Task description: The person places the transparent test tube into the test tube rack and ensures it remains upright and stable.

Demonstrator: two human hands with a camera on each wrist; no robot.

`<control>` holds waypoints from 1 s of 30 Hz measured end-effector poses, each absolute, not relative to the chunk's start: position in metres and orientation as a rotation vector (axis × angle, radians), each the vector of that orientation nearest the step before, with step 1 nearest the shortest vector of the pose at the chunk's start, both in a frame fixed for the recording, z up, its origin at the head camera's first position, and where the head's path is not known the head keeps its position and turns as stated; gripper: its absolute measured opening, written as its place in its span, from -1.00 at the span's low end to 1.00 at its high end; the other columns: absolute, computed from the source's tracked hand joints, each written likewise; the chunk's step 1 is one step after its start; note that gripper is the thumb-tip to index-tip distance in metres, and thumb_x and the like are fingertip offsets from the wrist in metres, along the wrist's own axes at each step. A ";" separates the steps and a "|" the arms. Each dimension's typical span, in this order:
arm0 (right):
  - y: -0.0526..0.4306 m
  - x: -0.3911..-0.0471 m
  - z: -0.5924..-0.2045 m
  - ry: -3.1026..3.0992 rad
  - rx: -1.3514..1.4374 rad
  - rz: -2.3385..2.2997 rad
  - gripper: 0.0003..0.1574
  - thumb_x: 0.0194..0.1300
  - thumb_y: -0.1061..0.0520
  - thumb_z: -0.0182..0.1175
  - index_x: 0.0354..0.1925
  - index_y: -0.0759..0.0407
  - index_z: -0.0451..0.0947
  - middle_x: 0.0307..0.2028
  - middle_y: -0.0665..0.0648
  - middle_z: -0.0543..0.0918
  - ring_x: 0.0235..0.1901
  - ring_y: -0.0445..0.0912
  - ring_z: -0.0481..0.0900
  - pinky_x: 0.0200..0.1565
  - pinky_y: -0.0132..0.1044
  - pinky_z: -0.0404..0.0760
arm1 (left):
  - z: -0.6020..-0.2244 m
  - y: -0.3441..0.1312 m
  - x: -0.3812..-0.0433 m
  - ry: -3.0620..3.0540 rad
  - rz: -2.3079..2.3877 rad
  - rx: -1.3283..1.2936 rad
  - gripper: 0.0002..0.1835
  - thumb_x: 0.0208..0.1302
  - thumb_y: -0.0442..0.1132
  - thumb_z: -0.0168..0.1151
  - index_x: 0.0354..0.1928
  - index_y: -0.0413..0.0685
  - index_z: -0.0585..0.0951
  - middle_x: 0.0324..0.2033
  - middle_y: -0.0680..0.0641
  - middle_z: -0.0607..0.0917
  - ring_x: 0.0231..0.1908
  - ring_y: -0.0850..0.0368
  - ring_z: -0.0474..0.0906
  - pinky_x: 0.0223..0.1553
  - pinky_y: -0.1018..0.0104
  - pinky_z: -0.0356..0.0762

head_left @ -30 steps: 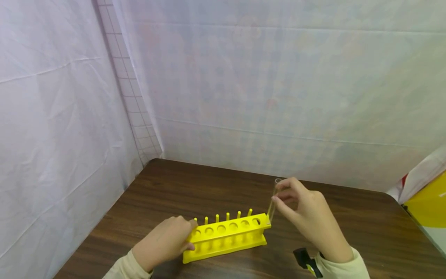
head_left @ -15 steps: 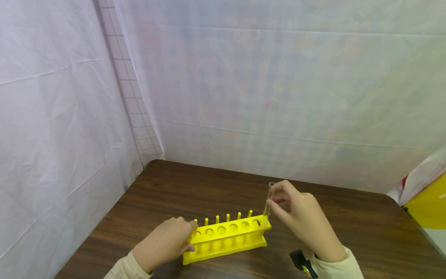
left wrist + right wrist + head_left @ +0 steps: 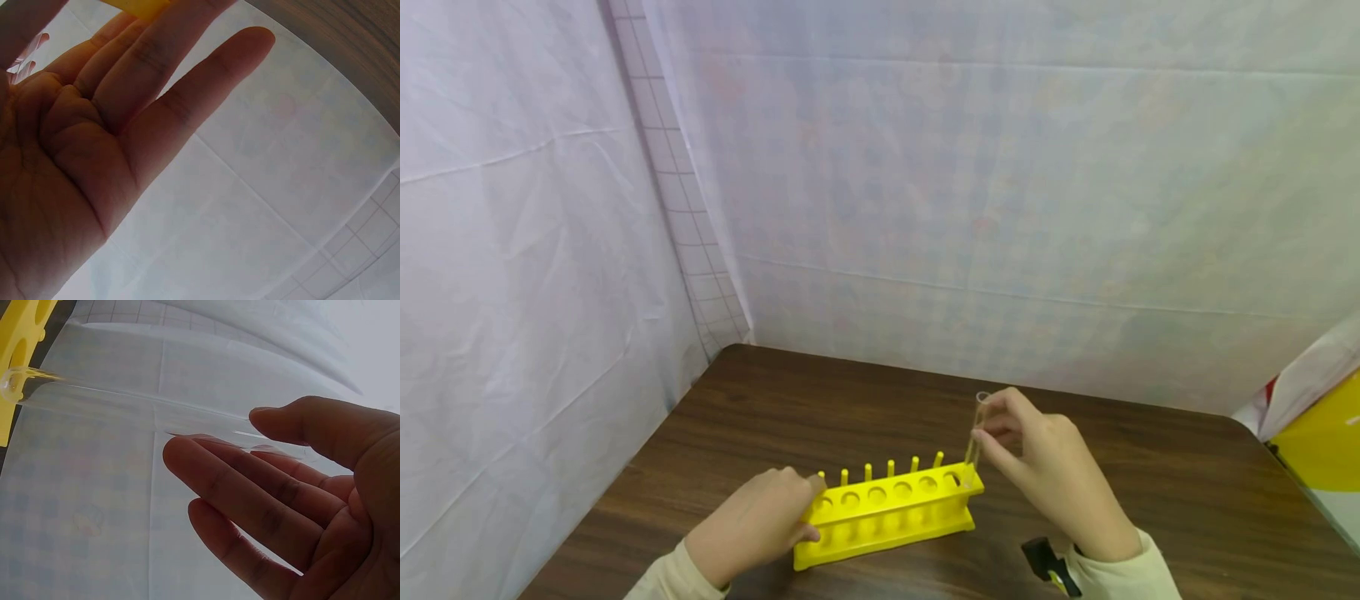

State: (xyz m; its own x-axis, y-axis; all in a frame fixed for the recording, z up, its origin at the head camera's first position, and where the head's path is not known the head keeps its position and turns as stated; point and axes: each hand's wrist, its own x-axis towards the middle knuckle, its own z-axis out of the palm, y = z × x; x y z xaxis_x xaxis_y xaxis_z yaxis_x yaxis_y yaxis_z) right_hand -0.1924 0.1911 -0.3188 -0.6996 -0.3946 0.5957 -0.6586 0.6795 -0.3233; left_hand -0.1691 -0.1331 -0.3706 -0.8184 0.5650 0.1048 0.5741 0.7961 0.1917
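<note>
A yellow test tube rack stands on the table, with a row of round holes along its top and several pegs behind. My left hand grips the rack's left end, thumb in front and fingers over the top. Between thumb and fingers, my right hand pinches a clear glass test tube near its open mouth. The tube tilts slightly, and its rounded bottom is right at the rack's top, by the rightmost hole. In the right wrist view, the bottom of the tube overlaps the yellow rack.
Dark wood-grain table lies under the rack. White sheeting hangs behind it and to the left. A yellow object sits at the far right edge. A black strap device is on my right wrist.
My right hand has moved slightly left with the test tube, bringing its bottom from beside the rack's right end to over the top plate. The left hand and rack have stayed put.
</note>
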 end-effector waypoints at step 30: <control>0.186 -0.197 -0.324 -2.408 0.868 0.756 -0.62 0.25 0.34 0.44 -0.03 0.18 0.52 -0.29 -0.05 0.79 -0.38 -0.29 0.72 -0.32 -0.47 0.70 | -0.373 -0.134 -0.170 -2.854 -0.343 -0.967 -0.59 0.00 -0.14 0.64 -0.22 -0.22 0.65 -0.55 -0.02 0.65 -0.60 0.26 0.50 -0.58 0.39 0.55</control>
